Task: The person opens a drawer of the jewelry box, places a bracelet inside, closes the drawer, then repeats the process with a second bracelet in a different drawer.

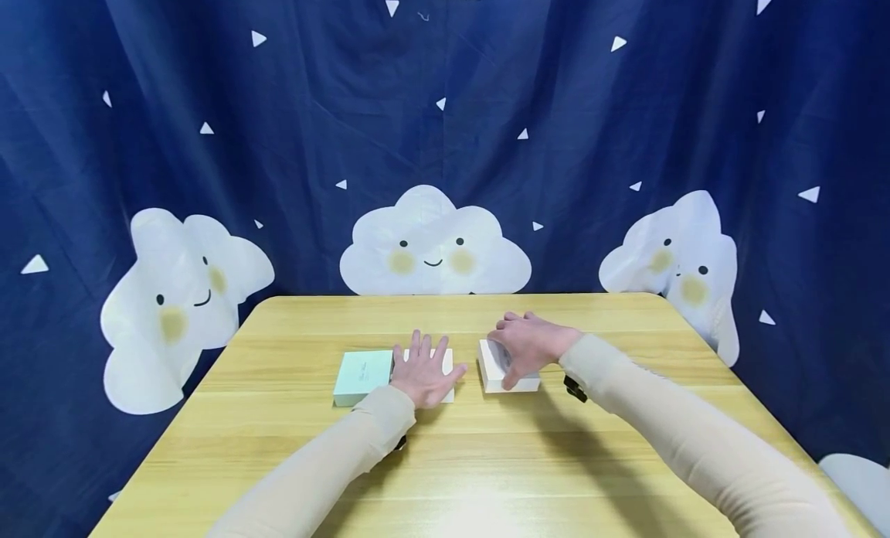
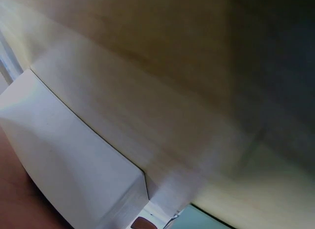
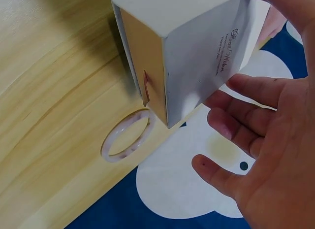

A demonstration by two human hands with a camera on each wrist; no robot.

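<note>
The left hand (image 1: pixel 424 374) lies flat, fingers straight and spread, pressing down on a low white box (image 1: pixel 445 362) that sits on the table (image 1: pixel 292 445). It grips nothing; it only rests on the lid. The left wrist view shows that box (image 2: pixel 74 160) close up as a pale slab against the wood, too blurred to tell more.

The right hand (image 1: pixel 530 345) is to the right of that pressed box, curled over a second white box (image 1: pixel 497 376), thumb down its near side and fingers over the far edge. From the right wrist view this sleeve box (image 3: pixel 197 56) shows printed lettering on one white face and a tan inner drawer with a small pull tab at its end; the fingers (image 3: pixel 251 125) there look fairly loose, so how firm the hold is cannot be told for sure. Just beside the drawer end a pale pink bangle (image 3: pixel 125 138) lies flat on the table, apart from the box.

Touching the left side of the pressed box is a mint-green box (image 1: pixel 361 377), untouched. Behind the table hangs a dark blue curtain (image 1: pixel 278 136) with smiling white clouds.

As I judge it, the bangle is already out of its packaging, while the drawer appears nearly pushed in and both other boxes stand closed; handling of the sleeve box looks midway.
</note>
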